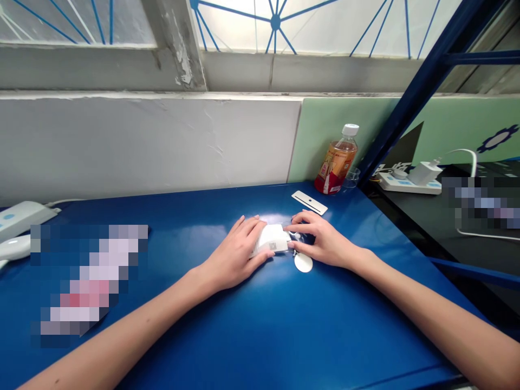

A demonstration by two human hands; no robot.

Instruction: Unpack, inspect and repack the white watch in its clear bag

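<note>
A small white box-shaped device (273, 240) with a square code mark on its side lies on the blue table (260, 325). My left hand (238, 254) wraps round its left side, fingers curled over the top and thumb under its front edge. At the device's right end my right hand (320, 241) has its fingers pinched together on a small part that I cannot make out. A round white disc (303, 263) lies on the table just below my right thumb.
A flat white strip (309, 202) lies behind my hands. A drink bottle with a white cap (339, 161) stands at the back by a blue post (410, 103). A white power strip (408, 183) sits at the right, white devices (18, 216) at the far left.
</note>
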